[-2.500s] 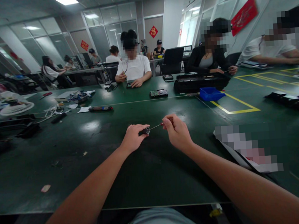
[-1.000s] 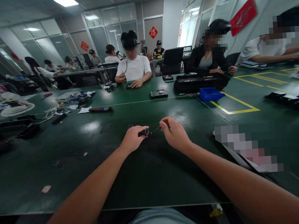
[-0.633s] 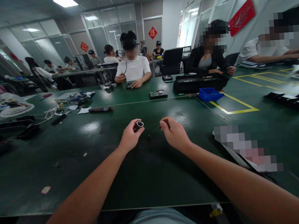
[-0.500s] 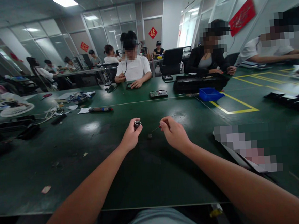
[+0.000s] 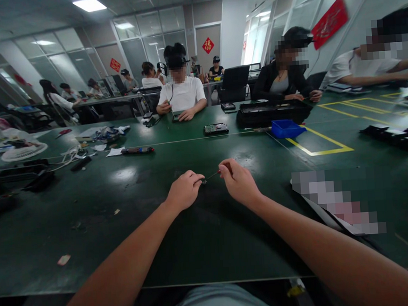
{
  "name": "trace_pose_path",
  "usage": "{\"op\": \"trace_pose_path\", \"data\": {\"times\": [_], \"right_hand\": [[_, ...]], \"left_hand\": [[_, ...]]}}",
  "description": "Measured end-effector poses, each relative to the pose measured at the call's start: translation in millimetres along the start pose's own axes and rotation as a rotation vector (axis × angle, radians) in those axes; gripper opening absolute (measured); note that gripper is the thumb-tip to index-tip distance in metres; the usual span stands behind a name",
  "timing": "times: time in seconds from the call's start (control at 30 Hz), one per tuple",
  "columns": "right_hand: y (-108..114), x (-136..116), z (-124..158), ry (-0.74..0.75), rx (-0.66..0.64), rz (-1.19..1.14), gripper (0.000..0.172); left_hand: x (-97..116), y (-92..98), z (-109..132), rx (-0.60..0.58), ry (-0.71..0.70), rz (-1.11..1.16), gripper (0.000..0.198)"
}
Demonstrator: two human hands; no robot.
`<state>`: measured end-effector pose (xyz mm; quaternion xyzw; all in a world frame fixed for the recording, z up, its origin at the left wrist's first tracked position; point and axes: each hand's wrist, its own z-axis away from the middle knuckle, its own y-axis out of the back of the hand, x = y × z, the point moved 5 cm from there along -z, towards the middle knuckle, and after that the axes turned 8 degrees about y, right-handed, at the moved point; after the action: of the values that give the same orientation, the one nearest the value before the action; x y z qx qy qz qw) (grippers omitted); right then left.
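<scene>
The green table [image 5: 196, 246] beneath the right hand [image 5: 240, 181] reflects ceiling lights [image 5: 90, 5].

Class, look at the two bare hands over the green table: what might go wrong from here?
1. The red-handled screwdriver in the right hand points toward the left hand; a slip might jab its fingertips.
2. The small shiny part at those fingertips could get knocked and roll across the green table.
</scene>
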<state>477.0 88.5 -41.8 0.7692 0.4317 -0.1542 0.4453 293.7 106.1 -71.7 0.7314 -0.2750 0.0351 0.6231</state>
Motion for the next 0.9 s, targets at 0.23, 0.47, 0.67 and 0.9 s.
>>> {"op": "trace_pose_path", "data": {"times": [0.23, 0.47, 0.67, 0.9], "right_hand": [[-0.7, -0.1, 0.3, -0.003, 0.002, 0.005, 0.018], [-0.9, -0.5, -0.5, 0.014, 0.004, -0.003, 0.019], [0.7, -2.3, -0.2, -0.001, -0.019, -0.024, 0.018], [0.6, -3.4, 0.0, 0.012, -0.036, -0.035, 0.018]], "left_hand": [[13.4, -8.9, -0.2, -0.055, -0.003, -0.292, 0.039], [6.7, -7.5, -6.0, -0.091, 0.021, -0.181, 0.031], [-25.5, 21.3, -7.9, -0.144, 0.3, 0.431, 0.025], [-92.2, 76.6, 0.9, 0.041, 0.756, 1.434, 0.016]]}}
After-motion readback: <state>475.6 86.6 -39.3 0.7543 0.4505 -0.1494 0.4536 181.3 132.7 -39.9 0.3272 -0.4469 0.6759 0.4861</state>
